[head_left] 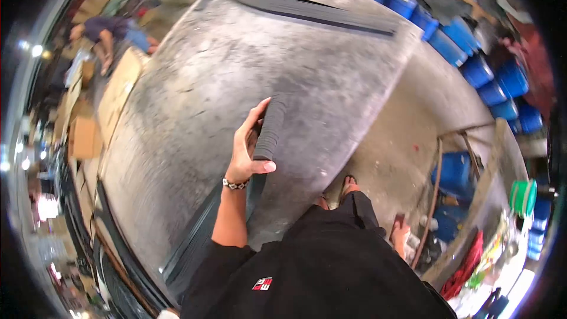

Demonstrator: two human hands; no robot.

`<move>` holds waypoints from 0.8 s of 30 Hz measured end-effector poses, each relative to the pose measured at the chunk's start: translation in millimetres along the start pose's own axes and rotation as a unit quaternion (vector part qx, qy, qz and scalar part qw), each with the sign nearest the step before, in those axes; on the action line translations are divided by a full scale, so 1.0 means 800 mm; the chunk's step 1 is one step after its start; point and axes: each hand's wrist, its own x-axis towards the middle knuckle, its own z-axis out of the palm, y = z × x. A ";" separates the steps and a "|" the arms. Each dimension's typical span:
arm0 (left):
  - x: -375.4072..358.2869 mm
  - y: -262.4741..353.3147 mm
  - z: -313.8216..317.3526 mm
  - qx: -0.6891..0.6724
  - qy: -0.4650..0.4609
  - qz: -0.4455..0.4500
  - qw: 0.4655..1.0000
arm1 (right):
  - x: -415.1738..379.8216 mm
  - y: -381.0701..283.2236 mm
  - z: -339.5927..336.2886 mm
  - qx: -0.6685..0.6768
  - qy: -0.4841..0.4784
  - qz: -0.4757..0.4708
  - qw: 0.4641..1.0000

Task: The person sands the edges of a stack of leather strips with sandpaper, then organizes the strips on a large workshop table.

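My left hand (241,150), a beaded bracelet at its wrist, is closed around a dark grey ribbed stack of strips (271,127) above the table (189,82). Its thumb presses the near end and its fingers wrap the far side. Low by my right side, my right hand (401,238) is closed on a small reddish-brown piece (400,219) whose kind I cannot make out. Under my left forearm lies a bundle of long dark strips (198,230). Another long, curved bundle of dark strips (301,9) rests along the table's far edge.
Several blue drums (449,47) line the far right. Wooden rails (472,201) stand on my right, with a green spool (522,198) beyond. Cardboard (121,88) and a box (85,137) border the table's left. Another person (115,32) bends over at the far left.
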 end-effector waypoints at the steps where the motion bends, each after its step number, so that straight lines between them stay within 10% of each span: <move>1: -0.005 -0.003 -0.017 -0.017 0.014 0.013 1.000 | 0.044 -0.038 0.012 0.059 0.047 -0.104 0.992; 10: -0.015 0.026 -0.077 -0.145 0.075 0.046 0.985 | 0.166 -0.651 -0.072 0.101 0.129 -0.602 0.782; 16: -0.005 0.033 -0.076 -0.175 0.105 0.056 0.977 | 0.206 -0.702 0.033 -0.133 -0.033 -0.650 0.748; 24: -0.021 0.049 -0.032 -0.154 0.196 0.022 0.968 | 0.160 -0.809 -0.078 -0.128 -0.283 -0.653 0.690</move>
